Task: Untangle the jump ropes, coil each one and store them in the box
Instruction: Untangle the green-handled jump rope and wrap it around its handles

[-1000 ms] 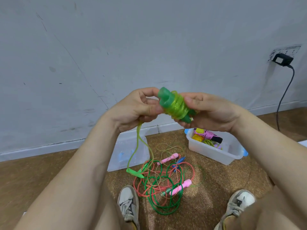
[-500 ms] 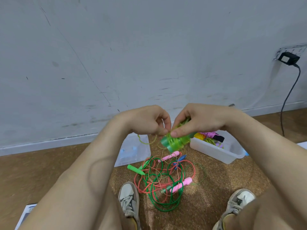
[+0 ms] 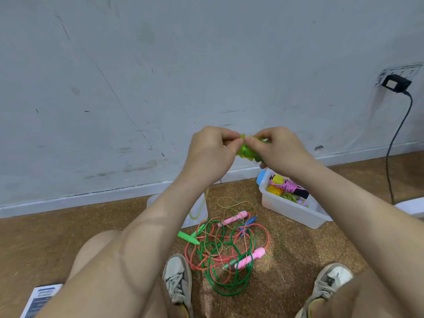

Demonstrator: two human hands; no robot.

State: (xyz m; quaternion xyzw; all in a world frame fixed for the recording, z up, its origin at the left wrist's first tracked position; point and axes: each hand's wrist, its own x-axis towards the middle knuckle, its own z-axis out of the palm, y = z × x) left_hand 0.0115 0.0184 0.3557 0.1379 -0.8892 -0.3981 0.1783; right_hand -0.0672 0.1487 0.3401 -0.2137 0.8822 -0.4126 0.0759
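Light-green jump rope [image 3: 248,153] wound into a tight, glossy coil, held up in front of the wall.
The coil sits between both hands. The right hand [image 3: 282,150] curls fingers and thumb round the bundle, and the left hand [image 3: 210,153] pinches the rope at its top end. Below, the white box [image 3: 291,214] and a tangle of ropes [image 3: 226,245] are on the floor.

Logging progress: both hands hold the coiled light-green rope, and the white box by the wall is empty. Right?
Not quite. The head view shows the white box holds a pink coiled rope and a yellow bundle. The rest stands: left hand and right hand both hold the coiled light-green rope.
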